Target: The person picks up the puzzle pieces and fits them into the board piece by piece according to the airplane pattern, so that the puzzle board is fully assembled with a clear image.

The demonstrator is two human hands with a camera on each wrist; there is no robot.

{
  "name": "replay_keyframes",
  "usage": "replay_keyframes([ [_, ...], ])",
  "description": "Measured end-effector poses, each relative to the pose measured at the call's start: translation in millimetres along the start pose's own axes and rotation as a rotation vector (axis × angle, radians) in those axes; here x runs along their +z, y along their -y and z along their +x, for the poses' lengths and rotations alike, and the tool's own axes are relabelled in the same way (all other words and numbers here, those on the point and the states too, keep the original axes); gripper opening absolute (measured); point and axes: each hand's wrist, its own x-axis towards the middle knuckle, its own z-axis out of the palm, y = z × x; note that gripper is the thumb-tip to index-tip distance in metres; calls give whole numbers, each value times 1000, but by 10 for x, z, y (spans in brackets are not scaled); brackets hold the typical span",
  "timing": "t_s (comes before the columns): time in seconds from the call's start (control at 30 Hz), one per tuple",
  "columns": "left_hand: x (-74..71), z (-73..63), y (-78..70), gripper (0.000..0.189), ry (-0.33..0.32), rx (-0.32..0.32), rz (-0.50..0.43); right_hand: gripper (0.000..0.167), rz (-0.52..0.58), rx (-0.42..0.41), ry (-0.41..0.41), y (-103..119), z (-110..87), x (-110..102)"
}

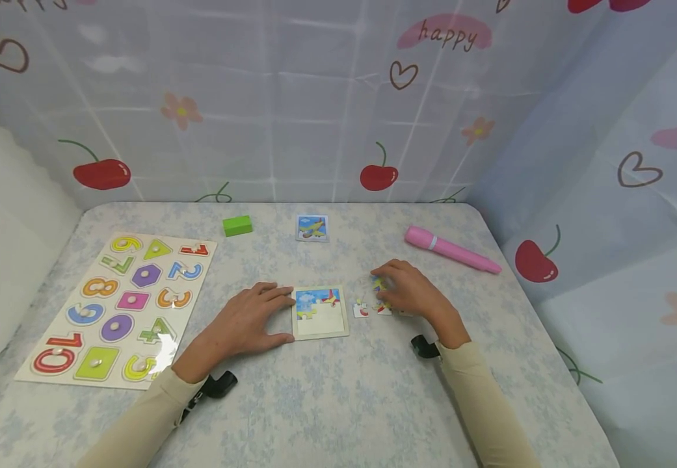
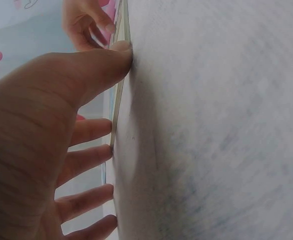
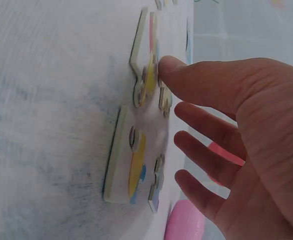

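A small square jigsaw tray (image 1: pixel 346 322) lies on the table, its upper and left parts filled with pieces of a blue-sky picture. My left hand (image 1: pixel 253 318) rests at its left side, the thumb (image 2: pixel 119 52) and fingertips right at the tray's edge. Loose jigsaw pieces (image 1: pixel 361 310) lie to the right of the tray. Over them hovers my right hand (image 1: pixel 411 289), fingers spread and loosely bent. Its thumb tip is close beside a piece with yellow on it (image 3: pixel 151 75); the index finger is hidden behind the thumb in the right wrist view. Another piece (image 3: pixel 121 160) lies nearer that camera.
A number-and-shape board (image 1: pixel 133 286) with knobs covers the left of the table. Toward the back are a green block (image 1: pixel 237 225) and a small airplane picture card (image 1: pixel 312 228). A pink pen-shaped object (image 1: pixel 452 249) lies at the back right, before a printed curtain (image 1: pixel 315 117).
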Motion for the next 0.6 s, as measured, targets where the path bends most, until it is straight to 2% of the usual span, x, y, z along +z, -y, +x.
replay_keyframes([
  [0.4,3,-6,-7,72,-9,2,-5,41,21,-64,18,-69,32,-1],
  [0.6,-3,-6,1,72,-13,5,-5,42,23,-69,36,-78,53,-23],
])
